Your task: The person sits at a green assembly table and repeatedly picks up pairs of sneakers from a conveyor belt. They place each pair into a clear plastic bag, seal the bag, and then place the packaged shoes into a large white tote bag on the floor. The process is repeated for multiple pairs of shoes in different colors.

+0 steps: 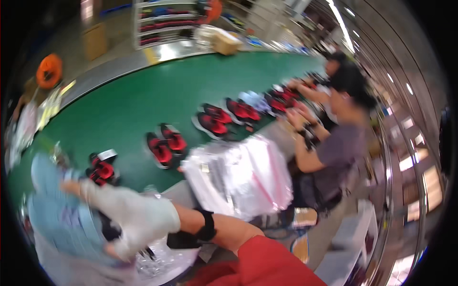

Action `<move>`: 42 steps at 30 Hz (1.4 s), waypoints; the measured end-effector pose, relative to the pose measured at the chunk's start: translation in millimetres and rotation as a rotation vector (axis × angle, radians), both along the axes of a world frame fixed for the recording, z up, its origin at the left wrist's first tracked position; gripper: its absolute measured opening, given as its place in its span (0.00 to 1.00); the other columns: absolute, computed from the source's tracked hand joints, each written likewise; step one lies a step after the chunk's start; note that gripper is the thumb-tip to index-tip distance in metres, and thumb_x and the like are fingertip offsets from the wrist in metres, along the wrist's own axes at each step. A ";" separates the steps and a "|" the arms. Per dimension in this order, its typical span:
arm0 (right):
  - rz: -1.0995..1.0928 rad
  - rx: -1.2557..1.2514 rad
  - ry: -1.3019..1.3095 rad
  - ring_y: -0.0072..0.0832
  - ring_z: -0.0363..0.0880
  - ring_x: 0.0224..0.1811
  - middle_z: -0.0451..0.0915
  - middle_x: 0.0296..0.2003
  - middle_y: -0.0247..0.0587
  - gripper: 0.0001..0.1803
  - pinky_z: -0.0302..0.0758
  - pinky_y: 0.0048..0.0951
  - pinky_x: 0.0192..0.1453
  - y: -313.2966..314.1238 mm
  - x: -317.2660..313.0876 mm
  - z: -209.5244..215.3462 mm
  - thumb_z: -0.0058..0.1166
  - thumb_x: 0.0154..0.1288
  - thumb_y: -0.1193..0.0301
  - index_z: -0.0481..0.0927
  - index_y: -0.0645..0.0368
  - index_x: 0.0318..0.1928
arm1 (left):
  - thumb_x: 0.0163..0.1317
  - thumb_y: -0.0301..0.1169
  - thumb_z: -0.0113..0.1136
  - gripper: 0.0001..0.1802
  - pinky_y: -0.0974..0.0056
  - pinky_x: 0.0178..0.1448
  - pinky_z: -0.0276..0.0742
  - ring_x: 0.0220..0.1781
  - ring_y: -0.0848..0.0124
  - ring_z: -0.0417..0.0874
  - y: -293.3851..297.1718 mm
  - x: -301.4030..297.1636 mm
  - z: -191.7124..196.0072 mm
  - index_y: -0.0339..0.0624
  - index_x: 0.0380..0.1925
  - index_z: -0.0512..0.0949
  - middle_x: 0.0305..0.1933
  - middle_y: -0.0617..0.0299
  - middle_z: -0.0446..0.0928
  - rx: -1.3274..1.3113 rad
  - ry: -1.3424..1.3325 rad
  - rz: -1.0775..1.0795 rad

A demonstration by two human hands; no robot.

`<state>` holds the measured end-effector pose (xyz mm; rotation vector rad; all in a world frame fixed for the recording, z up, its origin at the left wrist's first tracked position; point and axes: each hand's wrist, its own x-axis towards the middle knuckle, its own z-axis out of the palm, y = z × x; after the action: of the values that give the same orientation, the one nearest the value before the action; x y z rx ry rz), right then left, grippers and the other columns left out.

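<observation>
Motion blur softens the picture. My right hand (129, 214) wears a whitish glove with bare fingertips and reaches in from the lower right, under a red sleeve and a black wrist strap. It grips a pair of light blue shoes (64, 217) at the far left, with a finger over the upper shoe and others by the dark opening of the lower one. Clear plastic (167, 260) lies beneath the hand. My left hand is out of sight. Just beyond, black-and-red shoes (102, 168) rest on the green belt (129, 105).
Several more black-and-red pairs (164, 145) line the belt's near side. A pile of clear plastic bags (238, 176) sits beside it. Two co-workers (341, 138) handle shoes at the right. A shoe rack (167, 21) and a cardboard box (226, 43) stand across the belt.
</observation>
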<state>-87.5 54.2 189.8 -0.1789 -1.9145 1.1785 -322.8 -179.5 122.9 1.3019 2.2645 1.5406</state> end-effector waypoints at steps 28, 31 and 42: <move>-2.324 -1.465 -1.214 0.54 0.66 0.61 0.71 0.54 0.65 0.44 0.57 0.41 0.69 -657.3 594.9 -411.6 0.63 0.45 0.55 0.66 0.64 0.62 | 0.63 0.28 0.52 0.16 0.66 0.48 0.72 0.45 0.72 0.74 -10.0 482.2 -19.5 0.36 0.51 0.71 0.45 0.60 0.73 -0.617 -0.370 -0.883; -2.420 -1.299 -1.023 0.49 0.58 0.68 0.68 0.58 0.64 0.37 0.52 0.39 0.72 -675.4 578.2 -415.1 0.61 0.54 0.61 0.67 0.67 0.61 | 0.63 0.26 0.52 0.15 0.67 0.46 0.72 0.44 0.73 0.74 -9.8 454.7 28.1 0.37 0.50 0.73 0.44 0.62 0.73 -0.517 -0.421 -0.796; -0.248 -1.059 0.054 0.29 0.77 0.44 0.76 0.41 0.41 0.24 0.73 0.29 0.48 -315.6 318.8 -74.6 0.54 0.65 0.63 0.66 0.61 0.57 | 0.63 0.30 0.58 0.19 0.71 0.50 0.71 0.46 0.79 0.74 -20.8 375.4 55.4 0.38 0.53 0.72 0.45 0.68 0.76 -0.582 -0.950 -0.934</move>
<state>231.3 -261.4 115.2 -0.8964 -1.0059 1.8703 52.5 -200.3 178.3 0.9012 1.0830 0.7670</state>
